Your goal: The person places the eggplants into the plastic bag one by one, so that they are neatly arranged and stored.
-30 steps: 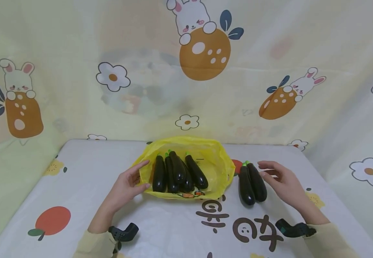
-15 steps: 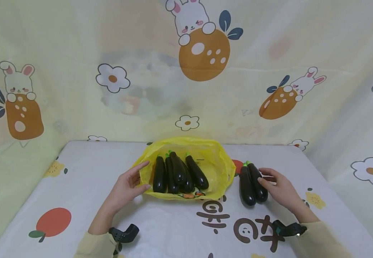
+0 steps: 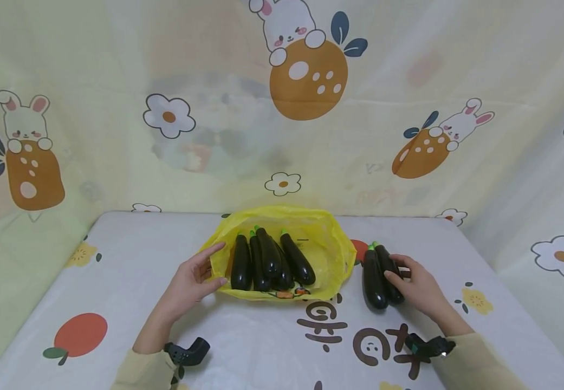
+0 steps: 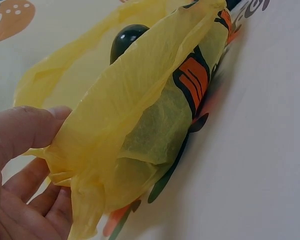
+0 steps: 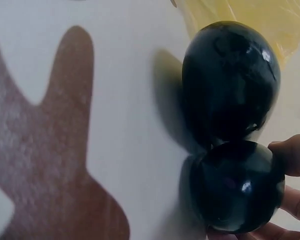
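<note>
A yellow plastic bag [image 3: 329,254] lies mouth-open on the table with several glossy dark eggplants [image 3: 267,254] inside. At its left end my left hand [image 3: 188,281] holds the bag, thumb and fingers bent round the gathered edge; the film hides some fingertips in the left wrist view. Right of the bag, two eggplants lie side by side, green stems pointing away. My right hand [image 3: 419,287] grips the right-hand eggplant [image 5: 240,187], thumb on one side and fingers on the other. Touching it is the left-hand eggplant [image 3: 374,281], which no hand touches.
A pale printed cloth [image 3: 257,341] with fruit, flowers and dark lettering covers the table. Behind it hangs a curtain [image 3: 213,162] printed with rabbits and flowers. Dark devices are strapped to both wrists, over beige sleeves [image 3: 477,363].
My right hand has moved left onto the right-hand eggplant, and its thumb and fingers have closed round it. The left hand and the bag have stayed in place.
</note>
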A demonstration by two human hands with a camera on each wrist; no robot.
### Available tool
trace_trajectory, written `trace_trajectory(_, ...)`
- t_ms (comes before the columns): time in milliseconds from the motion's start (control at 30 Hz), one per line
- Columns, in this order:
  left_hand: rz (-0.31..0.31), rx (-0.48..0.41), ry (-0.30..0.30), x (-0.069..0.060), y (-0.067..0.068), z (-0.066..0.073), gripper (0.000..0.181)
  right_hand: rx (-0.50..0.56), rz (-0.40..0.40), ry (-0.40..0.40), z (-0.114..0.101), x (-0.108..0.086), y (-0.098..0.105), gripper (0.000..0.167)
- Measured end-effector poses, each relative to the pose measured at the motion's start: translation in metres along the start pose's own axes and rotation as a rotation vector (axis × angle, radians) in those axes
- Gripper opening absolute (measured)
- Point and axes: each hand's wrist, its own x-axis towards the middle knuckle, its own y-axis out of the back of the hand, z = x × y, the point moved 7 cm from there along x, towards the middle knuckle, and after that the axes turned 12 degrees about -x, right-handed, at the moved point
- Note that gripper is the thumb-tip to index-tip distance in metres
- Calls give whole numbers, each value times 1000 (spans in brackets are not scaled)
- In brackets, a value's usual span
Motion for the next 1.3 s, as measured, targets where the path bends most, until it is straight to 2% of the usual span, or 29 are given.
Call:
trace_trajectory(367, 7, 16, 0, 2, 2, -3, 74, 14, 33, -4, 10, -1, 11, 57)
trace_trajectory(700, 11, 13, 22, 2, 3, -4, 76, 29, 75, 1, 15, -7, 36, 58)
trace_trajectory(1000, 4, -1, -6, 2, 1, -2, 75, 72, 135, 66, -6, -18, 67, 55)
trace_trajectory(1300, 1, -2, -17, 1, 1, -1, 74, 118, 150, 130, -39, -31, 84, 51)
